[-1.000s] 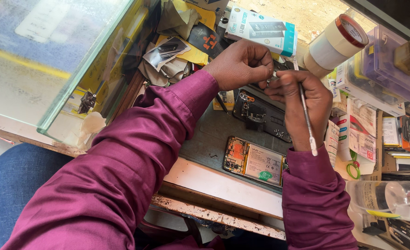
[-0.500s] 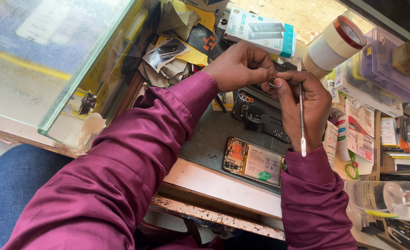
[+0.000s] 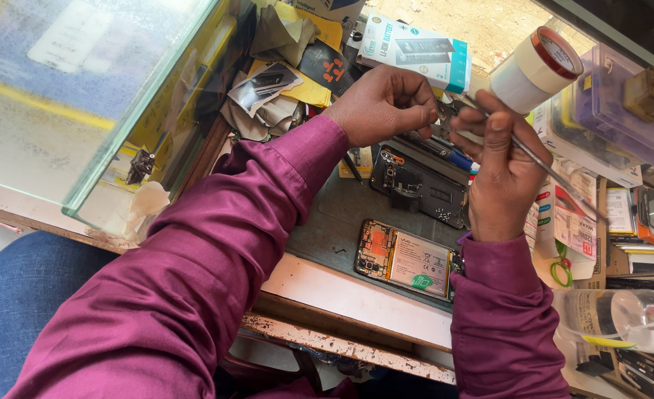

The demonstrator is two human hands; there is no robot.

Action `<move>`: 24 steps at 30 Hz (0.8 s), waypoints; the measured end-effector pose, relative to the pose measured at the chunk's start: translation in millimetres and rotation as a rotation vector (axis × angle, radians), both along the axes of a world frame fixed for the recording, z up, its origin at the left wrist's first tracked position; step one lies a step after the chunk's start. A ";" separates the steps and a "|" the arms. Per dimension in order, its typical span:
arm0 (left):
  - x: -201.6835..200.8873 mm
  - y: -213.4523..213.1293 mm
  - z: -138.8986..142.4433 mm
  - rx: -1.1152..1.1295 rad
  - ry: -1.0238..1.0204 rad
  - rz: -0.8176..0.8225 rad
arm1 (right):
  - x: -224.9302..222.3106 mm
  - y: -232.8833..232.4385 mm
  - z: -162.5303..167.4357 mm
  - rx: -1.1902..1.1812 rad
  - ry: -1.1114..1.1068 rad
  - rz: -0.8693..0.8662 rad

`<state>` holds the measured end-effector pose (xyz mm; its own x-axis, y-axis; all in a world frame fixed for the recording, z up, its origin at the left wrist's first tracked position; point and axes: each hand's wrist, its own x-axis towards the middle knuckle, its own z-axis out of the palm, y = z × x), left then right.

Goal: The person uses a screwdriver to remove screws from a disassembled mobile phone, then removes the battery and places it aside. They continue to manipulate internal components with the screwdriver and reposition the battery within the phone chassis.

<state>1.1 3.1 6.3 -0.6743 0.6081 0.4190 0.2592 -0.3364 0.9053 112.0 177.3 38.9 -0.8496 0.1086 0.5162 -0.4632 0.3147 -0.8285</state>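
Pinching a tiny part [image 3: 445, 112] above the worktop's far edge, the left hand [image 3: 382, 103] is closed tight. The right hand [image 3: 501, 166] grips a thin tool [image 3: 545, 168]. A slip could drop the part into the clutter.

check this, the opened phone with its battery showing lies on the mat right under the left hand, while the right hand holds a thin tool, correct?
Not quite. In the head view the opened phone lies below the right hand, beside its wrist, not under the left hand. The right hand does hold the thin tool.

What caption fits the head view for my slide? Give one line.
Left hand pinches a small part while right hand holds a thin tool above an opened phone.
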 end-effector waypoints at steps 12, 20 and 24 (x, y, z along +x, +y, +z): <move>1.8 1.9 -0.7 0.007 0.031 0.100 | 1.6 1.0 -6.7 -0.003 -0.037 0.078; 2.6 0.1 -1.1 -0.015 0.065 0.111 | 0.9 1.7 -7.6 -0.021 -0.038 0.075; 1.4 1.5 -1.7 0.014 0.051 0.074 | 0.8 1.8 -7.9 -0.018 -0.040 0.079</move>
<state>2.5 4.6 4.6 -0.6948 0.5514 0.4618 0.3295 -0.3267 0.8858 112.7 179.0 31.0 -0.8756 0.0497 0.4806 -0.4526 0.2638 -0.8518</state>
